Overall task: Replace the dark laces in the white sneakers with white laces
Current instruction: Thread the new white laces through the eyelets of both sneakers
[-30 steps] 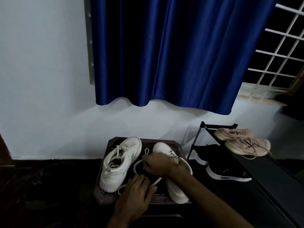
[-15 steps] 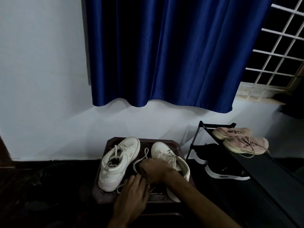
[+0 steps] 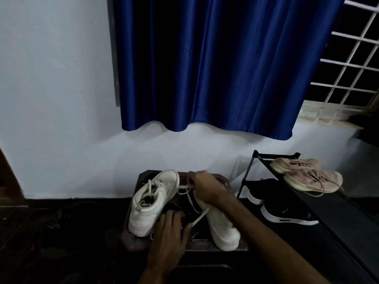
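Two white sneakers stand on a dark brown stool [image 3: 225, 245]. The left sneaker [image 3: 151, 201] has a white lace through its eyelets. The right sneaker [image 3: 222, 228] is partly covered by my right forearm. My right hand [image 3: 207, 187] is over its toe end, pinching a white lace [image 3: 196, 210] that runs down between the shoes. My left hand [image 3: 170, 232] rests palm down on the stool between the sneakers, its fingers on something dark and on the lace's lower end [image 3: 200, 218]. What it grips, if anything, I cannot make out.
A black shoe rack [image 3: 328, 212] stands right of the stool, with pink sneakers [image 3: 307, 177] on top and black sneakers [image 3: 283, 210] below. Behind is a white wall, a blue curtain [image 3: 215, 68] and a barred window [image 3: 352, 58]. The floor at left is dark.
My right hand has moved away from me toward the toe of the right sneaker, pulling the white lace taut. My left hand has stayed between the shoes.
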### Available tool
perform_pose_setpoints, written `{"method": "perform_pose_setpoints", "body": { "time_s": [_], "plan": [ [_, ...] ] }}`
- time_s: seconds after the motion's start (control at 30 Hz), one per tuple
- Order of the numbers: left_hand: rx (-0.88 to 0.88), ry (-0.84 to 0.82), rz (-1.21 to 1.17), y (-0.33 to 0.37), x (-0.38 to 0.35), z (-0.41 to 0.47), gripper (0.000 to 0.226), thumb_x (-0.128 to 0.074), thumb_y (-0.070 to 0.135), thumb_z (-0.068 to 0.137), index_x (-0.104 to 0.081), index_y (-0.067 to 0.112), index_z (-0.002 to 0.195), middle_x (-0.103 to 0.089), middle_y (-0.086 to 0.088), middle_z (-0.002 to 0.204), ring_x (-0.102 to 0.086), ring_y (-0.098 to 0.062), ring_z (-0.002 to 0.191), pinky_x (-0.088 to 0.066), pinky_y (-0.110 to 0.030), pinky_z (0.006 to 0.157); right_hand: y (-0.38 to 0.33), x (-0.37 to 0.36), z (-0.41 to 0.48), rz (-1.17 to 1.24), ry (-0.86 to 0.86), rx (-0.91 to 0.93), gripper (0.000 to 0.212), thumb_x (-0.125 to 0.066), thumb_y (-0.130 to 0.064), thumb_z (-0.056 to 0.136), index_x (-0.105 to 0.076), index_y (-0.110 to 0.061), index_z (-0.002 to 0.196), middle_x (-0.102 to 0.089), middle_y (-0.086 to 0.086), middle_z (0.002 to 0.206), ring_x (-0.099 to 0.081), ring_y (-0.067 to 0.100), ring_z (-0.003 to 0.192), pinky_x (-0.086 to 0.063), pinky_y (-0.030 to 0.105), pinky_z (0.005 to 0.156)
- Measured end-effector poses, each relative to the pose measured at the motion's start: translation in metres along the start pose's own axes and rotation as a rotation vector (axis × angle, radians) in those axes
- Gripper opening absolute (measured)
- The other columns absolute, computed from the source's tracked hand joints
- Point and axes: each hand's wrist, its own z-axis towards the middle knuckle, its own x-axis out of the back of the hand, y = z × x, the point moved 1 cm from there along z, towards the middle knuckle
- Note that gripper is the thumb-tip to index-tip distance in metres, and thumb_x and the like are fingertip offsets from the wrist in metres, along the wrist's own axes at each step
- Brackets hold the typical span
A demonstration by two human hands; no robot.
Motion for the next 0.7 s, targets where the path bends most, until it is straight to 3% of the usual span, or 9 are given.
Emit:
{"method": "perform_pose_setpoints", "body": {
  "time_s": [0.13, 0.23, 0.33, 0.43, 0.53, 0.6, 0.7],
  "plan": [
    [-0.034, 0.163, -0.124, 0.026, 0.03, 0.035, 0.027, -0.042, 0.024, 0.099, -0.06, 0.013, 0.117, -0.055, 0.0, 0.121, -0.054, -0.019, 0.114, -0.045, -0.033, 0.096, 0.022, 0.043, 0.006, 0.099, 0.114, 0.024, 0.015, -0.064, -0.003, 0.083, -0.071, -0.014, 0.09, -0.07, 0.001, 0.091, -0.061, 0.014, 0.081, -0.051, 0.031, 0.075],
    [0.038, 0.238, -0.337, 0.046, 0.051, 0.086, 0.028, -0.041, 0.012, 0.103, -0.057, 0.012, 0.126, -0.055, 0.006, 0.125, -0.051, -0.007, 0.119, -0.039, -0.016, 0.099, 0.026, 0.06, 0.0, 0.18, 0.188, 0.032, 0.02, -0.07, -0.008, 0.081, -0.07, -0.025, 0.091, -0.07, -0.013, 0.079, -0.059, -0.001, 0.069, -0.052, 0.025, 0.072],
    [0.229, 0.02, -0.643, 0.055, 0.056, 0.129, 0.025, -0.043, 0.016, 0.103, -0.066, 0.016, 0.111, -0.069, 0.004, 0.103, -0.063, -0.007, 0.093, -0.047, -0.018, 0.08, 0.026, 0.066, -0.009, 0.293, 0.265, -0.002, 0.023, -0.073, -0.018, 0.079, -0.059, -0.032, 0.089, -0.07, -0.016, 0.073, -0.065, 0.001, 0.072, -0.055, 0.034, 0.073],
    [0.274, -0.101, -0.701, 0.061, 0.053, 0.142, 0.023, -0.049, 0.016, 0.101, -0.07, 0.011, 0.093, -0.073, 0.0, 0.076, -0.066, -0.015, 0.061, -0.052, -0.023, 0.061, 0.028, 0.068, -0.018, 0.285, 0.314, -0.027, 0.025, -0.074, -0.02, 0.077, -0.055, -0.032, 0.088, -0.07, -0.01, 0.073, -0.066, 0.006, 0.071, -0.055, 0.038, 0.071],
    [0.373, -0.12, -0.81, 0.061, 0.042, 0.141, 0.017, -0.058, 0.012, 0.096, -0.073, 0.009, 0.09, -0.071, 0.0, 0.068, -0.055, -0.012, 0.051, -0.047, -0.023, 0.049, 0.034, 0.064, -0.03, 0.281, 0.323, -0.069, 0.02, -0.071, -0.017, 0.081, -0.058, -0.026, 0.092, -0.071, -0.008, 0.079, -0.066, 0.011, 0.073, -0.055, 0.038, 0.071],
    [0.444, -0.173, -0.873, 0.058, 0.034, 0.139, 0.013, -0.063, 0.01, 0.092, -0.075, 0.008, 0.088, -0.071, -0.004, 0.07, -0.051, -0.004, 0.048, -0.041, -0.018, 0.049, 0.039, 0.058, -0.038, 0.302, 0.335, -0.084, 0.018, -0.071, -0.016, 0.081, -0.06, -0.021, 0.093, -0.071, -0.007, 0.08, -0.065, 0.011, 0.073, -0.054, 0.037, 0.072],
    [0.47, -0.213, -0.835, 0.056, 0.024, 0.131, 0.007, -0.069, 0.008, 0.088, -0.075, 0.008, 0.085, -0.073, -0.009, 0.073, -0.059, 0.0, 0.052, -0.04, -0.013, 0.05, 0.053, 0.052, -0.053, 0.38, 0.352, -0.163, 0.018, -0.077, -0.023, 0.078, -0.066, -0.019, 0.092, -0.07, -0.009, 0.082, -0.063, 0.006, 0.072, -0.052, 0.027, 0.071]
  ]
}}
